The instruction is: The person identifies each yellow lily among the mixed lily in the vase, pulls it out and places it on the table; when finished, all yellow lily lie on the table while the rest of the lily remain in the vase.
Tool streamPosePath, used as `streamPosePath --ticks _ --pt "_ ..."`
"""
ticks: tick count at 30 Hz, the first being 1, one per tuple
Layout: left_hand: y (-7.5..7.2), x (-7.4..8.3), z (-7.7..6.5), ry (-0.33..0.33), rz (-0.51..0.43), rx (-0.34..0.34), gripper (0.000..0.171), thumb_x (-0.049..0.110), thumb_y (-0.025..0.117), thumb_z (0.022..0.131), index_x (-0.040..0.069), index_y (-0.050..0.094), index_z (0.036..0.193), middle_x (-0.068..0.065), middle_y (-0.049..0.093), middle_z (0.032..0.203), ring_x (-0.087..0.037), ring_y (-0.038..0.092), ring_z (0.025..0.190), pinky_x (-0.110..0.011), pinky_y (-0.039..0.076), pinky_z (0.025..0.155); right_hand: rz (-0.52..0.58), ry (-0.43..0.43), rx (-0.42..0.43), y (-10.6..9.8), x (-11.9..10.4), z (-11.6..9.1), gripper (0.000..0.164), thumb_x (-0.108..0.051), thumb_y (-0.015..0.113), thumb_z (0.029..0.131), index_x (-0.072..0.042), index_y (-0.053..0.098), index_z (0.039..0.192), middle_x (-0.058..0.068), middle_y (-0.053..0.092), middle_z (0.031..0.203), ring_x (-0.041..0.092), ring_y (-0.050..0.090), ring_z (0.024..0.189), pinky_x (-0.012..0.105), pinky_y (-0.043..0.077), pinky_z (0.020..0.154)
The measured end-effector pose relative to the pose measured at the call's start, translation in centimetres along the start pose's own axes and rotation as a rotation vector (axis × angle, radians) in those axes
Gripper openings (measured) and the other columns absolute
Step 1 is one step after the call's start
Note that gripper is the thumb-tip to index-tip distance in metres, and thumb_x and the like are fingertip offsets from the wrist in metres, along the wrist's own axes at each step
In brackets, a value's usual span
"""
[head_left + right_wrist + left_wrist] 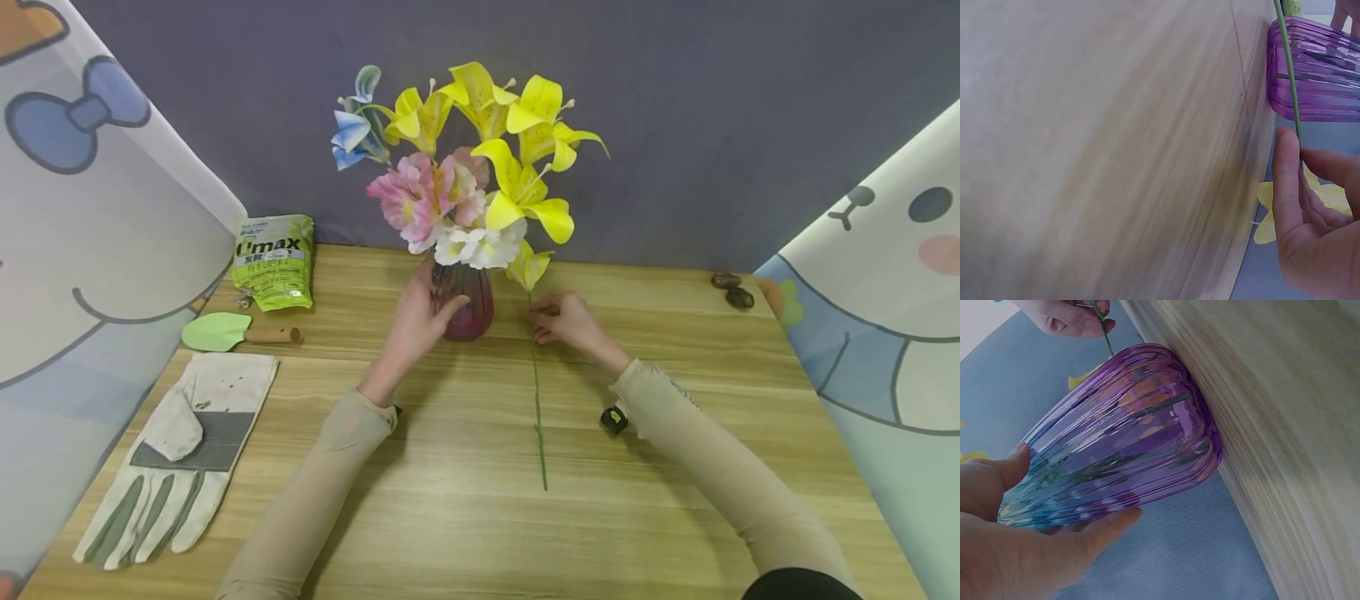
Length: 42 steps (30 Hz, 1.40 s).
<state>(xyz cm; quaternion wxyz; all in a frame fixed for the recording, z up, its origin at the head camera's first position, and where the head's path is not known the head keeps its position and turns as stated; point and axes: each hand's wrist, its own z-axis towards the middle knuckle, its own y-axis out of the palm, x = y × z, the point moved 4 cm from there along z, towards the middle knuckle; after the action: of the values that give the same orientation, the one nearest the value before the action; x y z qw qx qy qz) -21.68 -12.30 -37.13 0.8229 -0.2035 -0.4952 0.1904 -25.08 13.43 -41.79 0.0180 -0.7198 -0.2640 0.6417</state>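
A ribbed purple glass vase (pixel 468 312) stands on the table, and stems show through its wall in the left wrist view. My left hand (pixel 420 321) grips it from the left side, thumb across the front. Yellow lilies (pixel 521 196), pink flowers (pixel 420 196), white flowers (pixel 480 244) and a blue flower (pixel 352 137) rise from the vase. To the vase's right, my right hand (pixel 573 321) pinches the green stem (pixel 1291 81) of a single yellow lily (pixel 528 267) between thumb and fingers. Its bloom points to the back, while the long stem runs toward the table's front.
On the left lie a green fertilizer bag (pixel 273 262), a small trowel (pixel 240 332) with a wooden handle and a work glove (pixel 183 458). Two dark stones (pixel 738 297) sit at the back right. A small black object (pixel 613 420) is beside the right sleeve. Dark cloth hangs behind the table.
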Motion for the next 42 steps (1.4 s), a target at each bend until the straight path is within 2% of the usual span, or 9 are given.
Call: streamPosePath --ticks 8,14,20,23,26,29,33,38,42 --pt "0.1 0.0 -0.1 -0.021 -0.018 -0.01 0.085 0.011 0.08 0.098 -0.01 0.029 0.163 -0.034 0.052 0.149 -0.043 0.06 0.123 -0.054 0.05 0.107 -0.005 -0.007 0.017 -0.1 -0.2 -0.5 0.032 -0.001 0.052 0.11 0.023 0.058 0.132 0.028 0.07 0.096 0.016 0.071 0.072 0.031 0.065 0.074" --pt "0.0 0.0 -0.2 -0.016 -0.019 -0.009 0.085 0.011 0.08 0.098 -0.011 0.028 0.163 -0.034 0.051 0.15 -0.041 0.06 0.115 -0.055 0.051 0.101 -0.063 -0.016 0.02 -0.6 -0.6 -1.0 0.035 -0.006 0.052 0.112 0.021 0.059 0.133 0.029 0.072 0.099 0.023 0.074 0.078 0.032 0.065 0.075" --pt "0.0 0.1 -0.1 -0.008 0.0 -0.006 0.086 0.012 0.08 0.098 -0.011 0.028 0.163 -0.033 0.056 0.14 -0.039 0.06 0.103 -0.054 0.053 0.091 -0.076 -0.141 0.126 -1.8 -2.2 -1.8 0.031 -0.007 0.054 0.111 0.019 0.065 0.123 0.031 0.073 0.097 0.031 0.076 0.08 0.034 0.066 0.072" --pt "0.1 0.1 -0.1 -0.002 0.001 -0.002 0.086 0.012 0.081 0.098 -0.011 0.028 0.163 -0.033 0.056 0.14 -0.04 0.061 0.105 -0.055 0.052 0.094 -0.012 -0.275 0.22 -2.8 -4.4 -2.7 0.027 -0.006 0.056 0.111 0.017 0.066 0.121 0.03 0.073 0.104 0.029 0.076 0.085 0.034 0.066 0.075" --pt "0.1 0.2 0.0 0.016 -0.005 0.007 0.086 0.011 0.081 0.097 -0.012 0.029 0.162 -0.034 0.053 0.146 -0.041 0.061 0.115 -0.055 0.051 0.101 0.128 -0.415 0.292 -3.5 -6.9 -3.9 0.023 -0.003 0.06 0.109 0.014 0.067 0.123 0.026 0.075 0.111 0.026 0.076 0.092 0.032 0.065 0.079" --pt "0.0 0.3 0.1 0.03 -0.013 0.012 0.086 0.01 0.081 0.097 -0.012 0.03 0.162 -0.034 0.057 0.137 -0.041 0.062 0.108 -0.055 0.053 0.095 0.253 -0.516 0.303 -3.6 -9.2 -5.0 0.022 0.0 0.066 0.105 0.011 0.069 0.123 0.024 0.075 0.114 0.027 0.075 0.096 0.032 0.064 0.081" --pt "-0.1 0.2 0.1 0.019 -0.016 0.016 0.085 0.009 0.081 0.097 -0.011 0.03 0.162 -0.033 0.058 0.135 -0.038 0.061 0.096 -0.053 0.053 0.085 0.29 -0.528 0.249 -2.3 -11.3 -5.0 0.024 0.0 0.069 0.103 0.009 0.072 0.125 0.018 0.077 0.116 0.03 0.075 0.1 0.033 0.064 0.082" --pt "0.0 -0.1 0.0 0.001 -0.013 0.009 0.083 0.01 0.079 0.099 -0.011 0.03 0.162 -0.033 0.054 0.144 -0.038 0.06 0.103 -0.053 0.053 0.09 0.364 -0.522 0.27 -0.6 -12.6 -3.6 0.025 0.001 0.069 0.103 0.007 0.072 0.127 0.006 0.078 0.113 0.024 0.074 0.099 0.035 0.063 0.082" --pt "0.2 -0.1 -0.1 0.016 -0.012 0.011 0.082 0.009 0.08 0.098 -0.012 0.032 0.161 -0.029 0.06 0.123 -0.036 0.06 0.091 -0.049 0.053 0.079 0.498 -0.536 0.309 0.0 -12.8 -2.5 0.014 0.001 0.063 0.106 -0.002 0.074 0.114 0.002 0.075 0.103 0.02 0.07 0.096 0.038 0.061 0.082"
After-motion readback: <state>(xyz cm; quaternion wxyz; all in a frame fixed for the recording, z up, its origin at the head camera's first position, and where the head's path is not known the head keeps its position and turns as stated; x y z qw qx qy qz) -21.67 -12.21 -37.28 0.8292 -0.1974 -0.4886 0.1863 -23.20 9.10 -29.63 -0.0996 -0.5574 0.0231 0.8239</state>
